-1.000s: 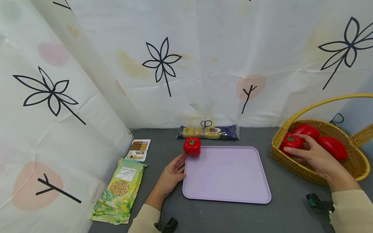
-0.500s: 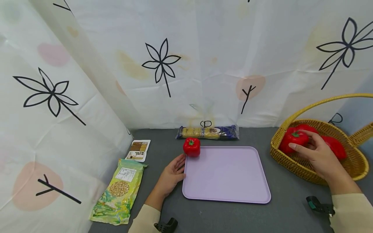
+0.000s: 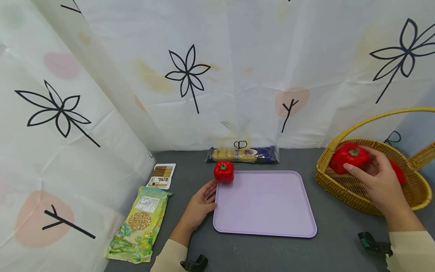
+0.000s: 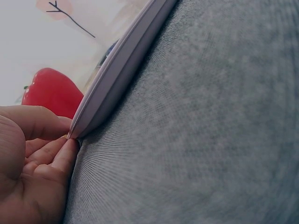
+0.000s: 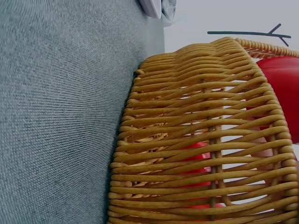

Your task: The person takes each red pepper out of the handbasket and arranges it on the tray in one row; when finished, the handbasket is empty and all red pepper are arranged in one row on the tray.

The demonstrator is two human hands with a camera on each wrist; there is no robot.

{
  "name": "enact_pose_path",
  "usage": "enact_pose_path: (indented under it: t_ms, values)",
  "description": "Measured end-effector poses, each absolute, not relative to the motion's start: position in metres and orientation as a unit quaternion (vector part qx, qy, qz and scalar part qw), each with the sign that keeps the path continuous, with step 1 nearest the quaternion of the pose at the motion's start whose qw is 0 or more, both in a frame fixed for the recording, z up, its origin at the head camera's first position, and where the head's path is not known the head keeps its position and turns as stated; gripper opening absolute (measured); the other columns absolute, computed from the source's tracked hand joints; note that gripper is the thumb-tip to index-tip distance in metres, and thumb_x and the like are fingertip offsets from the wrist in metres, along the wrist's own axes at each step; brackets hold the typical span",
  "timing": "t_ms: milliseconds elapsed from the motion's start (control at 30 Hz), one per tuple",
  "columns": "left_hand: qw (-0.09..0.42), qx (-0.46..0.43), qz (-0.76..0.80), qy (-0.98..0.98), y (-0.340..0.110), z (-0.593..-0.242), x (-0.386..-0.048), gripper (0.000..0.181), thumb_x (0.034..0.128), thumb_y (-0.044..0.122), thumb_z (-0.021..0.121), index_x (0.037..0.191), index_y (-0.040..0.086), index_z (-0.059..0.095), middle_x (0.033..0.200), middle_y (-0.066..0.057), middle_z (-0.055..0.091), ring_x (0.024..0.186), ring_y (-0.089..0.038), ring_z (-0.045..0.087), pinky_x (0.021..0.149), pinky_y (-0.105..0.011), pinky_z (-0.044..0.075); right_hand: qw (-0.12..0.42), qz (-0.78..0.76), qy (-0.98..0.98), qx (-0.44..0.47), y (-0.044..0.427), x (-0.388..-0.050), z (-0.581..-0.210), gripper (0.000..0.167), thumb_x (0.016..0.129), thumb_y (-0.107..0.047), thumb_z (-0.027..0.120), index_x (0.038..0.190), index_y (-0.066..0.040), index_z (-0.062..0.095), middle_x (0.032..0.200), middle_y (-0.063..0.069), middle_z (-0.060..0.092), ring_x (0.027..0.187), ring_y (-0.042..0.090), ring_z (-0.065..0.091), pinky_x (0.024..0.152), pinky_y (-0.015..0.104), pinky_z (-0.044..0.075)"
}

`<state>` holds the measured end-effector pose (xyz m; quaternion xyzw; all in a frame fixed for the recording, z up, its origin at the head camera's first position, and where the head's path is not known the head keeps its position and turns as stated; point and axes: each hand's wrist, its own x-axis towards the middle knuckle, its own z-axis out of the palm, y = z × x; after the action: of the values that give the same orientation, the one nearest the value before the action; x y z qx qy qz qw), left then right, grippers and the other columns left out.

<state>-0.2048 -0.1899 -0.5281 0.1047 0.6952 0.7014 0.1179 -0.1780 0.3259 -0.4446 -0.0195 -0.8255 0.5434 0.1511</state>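
In the head view my right hand (image 3: 384,179) grips a red bell pepper (image 3: 344,156) just above the left part of the yellow wicker basket (image 3: 360,202). The pepper's green stem faces up, and it also shows over the rim in the right wrist view as a red bulge (image 5: 282,98). My left hand (image 3: 200,204) is at the left edge of the lilac tray (image 3: 265,204); the left wrist view has the tray's rim between thumb and fingertips. Another red bell pepper (image 3: 224,172) stands at the tray's back left corner.
More red produce (image 3: 398,172) lies in the basket, partly hidden by my right hand. A blue and yellow packet (image 3: 242,154) lies behind the tray. To the left are a brown and white pouch (image 3: 161,176) and a green-yellow bag (image 3: 139,224). Curtains stand behind and left.
My right hand has raised the bell pepper from among the others in the basket, turning it slightly. My left hand and the tray stay where they were.
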Motion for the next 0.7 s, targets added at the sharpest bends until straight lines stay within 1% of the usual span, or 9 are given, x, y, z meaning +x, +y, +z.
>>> enact_pose_path:
  t_ms: [133, 300, 367, 500, 633, 700]
  values:
    - [0.116, 0.113, 0.701, 0.695, -0.19, -0.528, -0.205, 0.084, 0.092, -0.024, 0.06, 0.168, -0.006, 0.028, 0.172, -0.024, 0.032, 0.158, -0.038, 0.032, 0.12, -0.039, 0.038, 0.172, 0.536, -0.826, -0.029, 0.322, -0.174, -0.44, 0.078, 0.108, -0.014, 0.07, 0.172, -0.013, 0.025, 0.159, 0.015, 0.036, 0.128, 0.003, 0.047, 0.086, 0.003, 0.046]
    - [0.114, 0.112, 0.7, 0.696, -0.19, -0.527, -0.205, 0.084, 0.0922, -0.023, 0.06, 0.168, -0.006, 0.029, 0.172, -0.023, 0.032, 0.158, -0.037, 0.032, 0.12, -0.039, 0.038, 0.197, 0.534, -0.822, -0.004, 0.32, -0.17, -0.433, 0.078, 0.106, -0.004, 0.07, 0.171, -0.009, 0.026, 0.153, 0.009, 0.04, 0.125, 0.003, 0.049, 0.089, 0.003, 0.045]
    - [0.115, 0.11, 0.699, 0.697, -0.19, -0.527, -0.204, 0.083, 0.0926, -0.022, 0.061, 0.168, -0.005, 0.03, 0.173, -0.021, 0.033, 0.158, -0.035, 0.033, 0.119, -0.037, 0.039, 0.199, 0.536, -0.821, 0.002, 0.32, -0.168, -0.43, 0.078, 0.105, -0.002, 0.069, 0.17, -0.01, 0.026, 0.152, 0.008, 0.04, 0.126, 0.004, 0.048, 0.09, 0.004, 0.045]
    - [0.114, 0.119, 0.7, 0.695, -0.191, -0.53, -0.205, 0.083, 0.0932, -0.022, 0.06, 0.168, -0.006, 0.029, 0.173, -0.023, 0.032, 0.159, -0.037, 0.031, 0.121, -0.04, 0.037, 0.203, 0.536, -0.819, 0.009, 0.318, -0.164, -0.425, 0.078, 0.105, 0.0, 0.069, 0.17, -0.014, 0.027, 0.154, 0.008, 0.038, 0.129, 0.006, 0.046, 0.09, 0.004, 0.045]
    - [0.112, 0.131, 0.703, 0.69, -0.191, -0.533, -0.206, 0.083, 0.0929, -0.022, 0.058, 0.168, -0.007, 0.026, 0.173, -0.025, 0.03, 0.159, -0.038, 0.03, 0.122, -0.042, 0.036, 0.211, 0.533, -0.819, 0.031, 0.314, -0.16, -0.42, 0.08, 0.103, 0.006, 0.069, 0.169, -0.016, 0.03, 0.157, 0.008, 0.037, 0.132, 0.008, 0.045, 0.09, 0.005, 0.046]
    - [0.114, 0.132, 0.703, 0.689, -0.191, -0.534, -0.206, 0.083, 0.0931, -0.021, 0.058, 0.168, -0.007, 0.026, 0.173, -0.024, 0.03, 0.159, -0.038, 0.03, 0.122, -0.041, 0.037, 0.213, 0.532, -0.819, 0.042, 0.312, -0.159, -0.417, 0.081, 0.102, 0.008, 0.069, 0.169, -0.017, 0.03, 0.158, 0.007, 0.038, 0.133, 0.009, 0.044, 0.091, 0.006, 0.046]
